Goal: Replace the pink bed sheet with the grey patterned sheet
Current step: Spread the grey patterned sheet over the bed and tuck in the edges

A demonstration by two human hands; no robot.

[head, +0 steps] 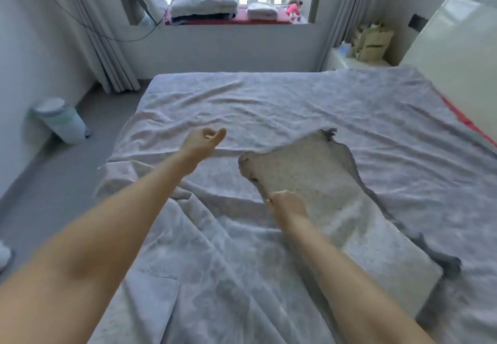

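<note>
The grey patterned sheet [269, 107] lies spread and wrinkled over the whole bed. A flap of it [317, 171] is folded back near the middle, and its paler underside shows. My right hand [289, 205] grips the near edge of that flap in a fist. My left hand [204, 139] is stretched out above the sheet's left half, with the fingers loosely curled and nothing in them. A narrow pink-red strip [468, 123] shows along the bed's right edge beside the headboard.
A white headboard [457, 48] stands at the right. A bedside table with bags [371, 42] is in the far right corner. Folded bedding [204, 3] and a doll [294, 9] sit on the windowsill. A small bin [61, 120] stands on the floor at the left.
</note>
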